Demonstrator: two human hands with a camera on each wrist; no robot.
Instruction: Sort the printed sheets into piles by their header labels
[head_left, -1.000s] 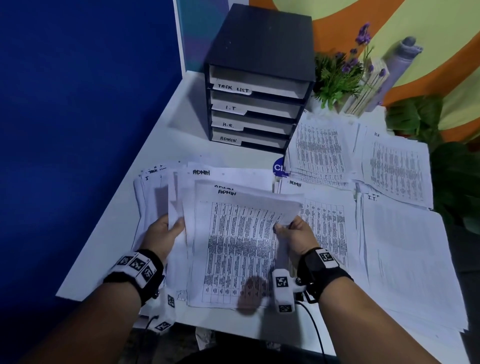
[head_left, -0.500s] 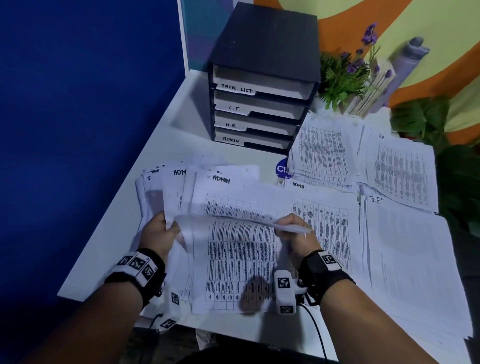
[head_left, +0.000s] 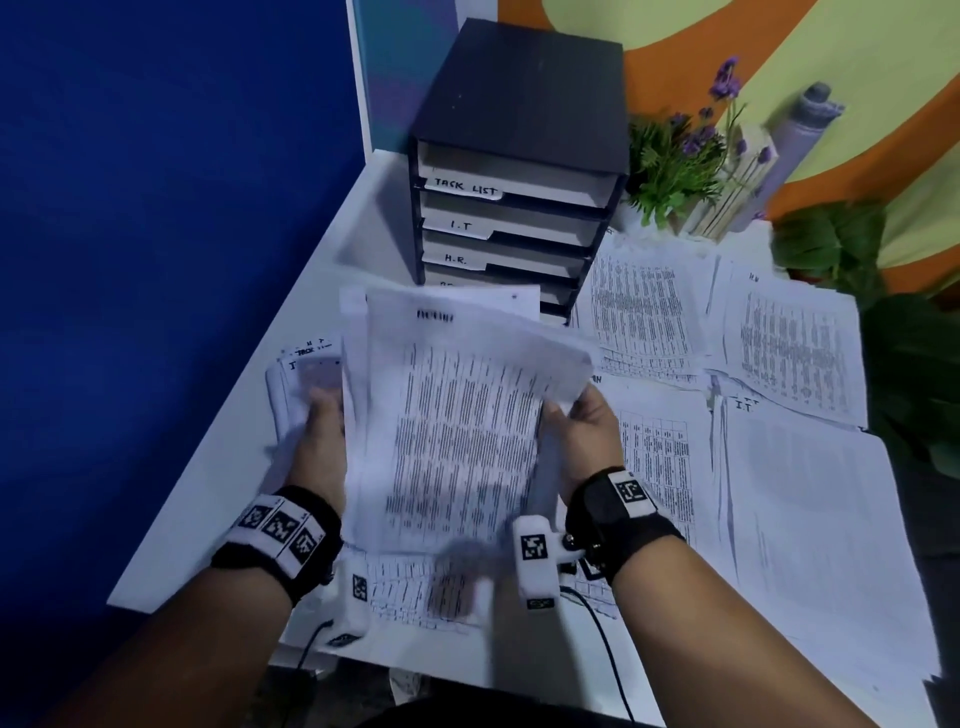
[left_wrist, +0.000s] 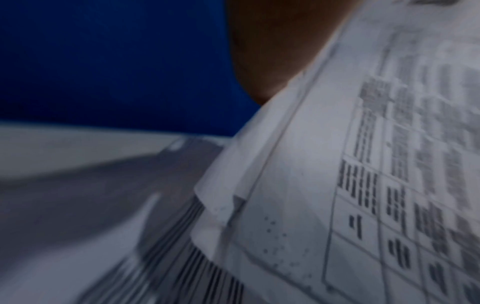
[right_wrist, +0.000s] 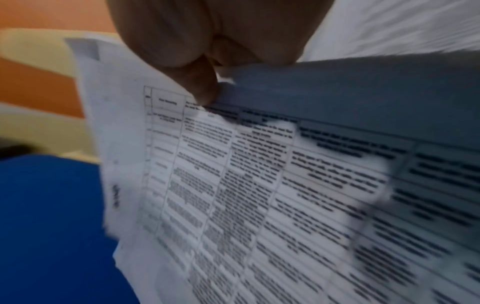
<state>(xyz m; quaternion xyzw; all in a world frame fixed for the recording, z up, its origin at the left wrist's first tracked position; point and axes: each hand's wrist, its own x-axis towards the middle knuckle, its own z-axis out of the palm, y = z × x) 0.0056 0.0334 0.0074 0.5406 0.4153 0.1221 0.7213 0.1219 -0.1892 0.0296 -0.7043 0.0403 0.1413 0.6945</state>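
I hold a bundle of printed sheets (head_left: 457, 415) up off the table, tilted towards me; its header is blurred. My left hand (head_left: 319, 431) grips the bundle's left edge and my right hand (head_left: 584, 426) pinches its right edge. In the right wrist view my thumb (right_wrist: 202, 82) presses on the printed table of the sheets (right_wrist: 233, 185). The left wrist view shows the sheets (left_wrist: 363, 185) beside my palm (left_wrist: 272, 51), all blurred. More sheets (head_left: 415, 592) lie on the table under the bundle.
A black drawer unit (head_left: 514, 156) labelled TACK LIST, I.T and H.R. stands at the back. Paper piles lie at the left (head_left: 296, 364), centre right (head_left: 654, 447), far right marked I.T. (head_left: 805, 519) and behind (head_left: 644, 312), (head_left: 795, 338). A potted plant (head_left: 680, 161) stands beside the unit.
Both hands have raised the bundle from the table and tipped it up towards me. It now covers the lowest drawer label.
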